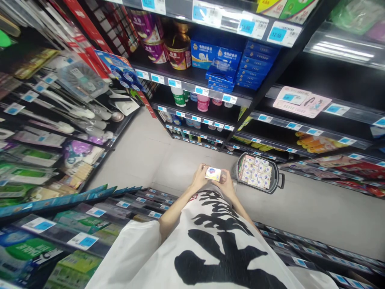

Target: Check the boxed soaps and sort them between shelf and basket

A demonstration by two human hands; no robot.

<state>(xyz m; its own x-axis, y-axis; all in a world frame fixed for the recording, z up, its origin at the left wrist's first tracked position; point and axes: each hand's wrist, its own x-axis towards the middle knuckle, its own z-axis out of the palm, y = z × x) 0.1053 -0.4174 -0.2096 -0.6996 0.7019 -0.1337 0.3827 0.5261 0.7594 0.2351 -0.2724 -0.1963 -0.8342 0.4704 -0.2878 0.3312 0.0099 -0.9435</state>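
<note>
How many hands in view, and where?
2: the left hand at the left end of the small white-and-yellow box, the right hand at its right end. Both are left of the grey basket in the picture; no others show.

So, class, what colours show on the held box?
White and yellow box, blue-and-red logo; head view.

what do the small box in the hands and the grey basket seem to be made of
Small box: probably thin printed card, smooth, judging by its flat face and straight edges; gloss is hard to tell. Basket: likely moulded plastic, dull grey, given its rounded rim and even colour.
</note>
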